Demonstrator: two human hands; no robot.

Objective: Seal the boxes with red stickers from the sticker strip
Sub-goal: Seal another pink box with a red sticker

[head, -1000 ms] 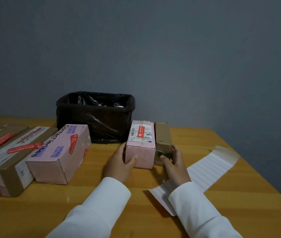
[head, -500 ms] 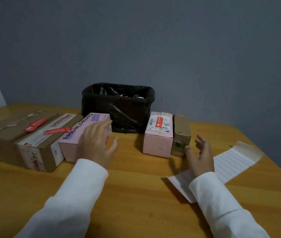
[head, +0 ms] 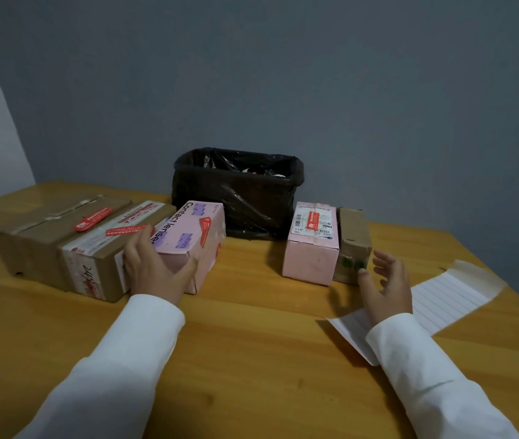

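Left hand (head: 153,270) grips the pink "Contact lenses" carton (head: 188,245) at its near end, fingers curled round, I judge to reposition it. Right hand (head: 386,288) hovers, fingers spread, beside the small brown cardboard box (head: 353,245). White lined sticker strip (head: 442,299) beneath; possibly spent.

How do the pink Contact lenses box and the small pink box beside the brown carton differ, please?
The Contact lenses box is longer than the small pink box. The left hand holds the Contact lenses box; the small pink box stands untouched, against a small brown carton. Only the small pink box carries a barcode label. Both are pink with a red sticker on top.
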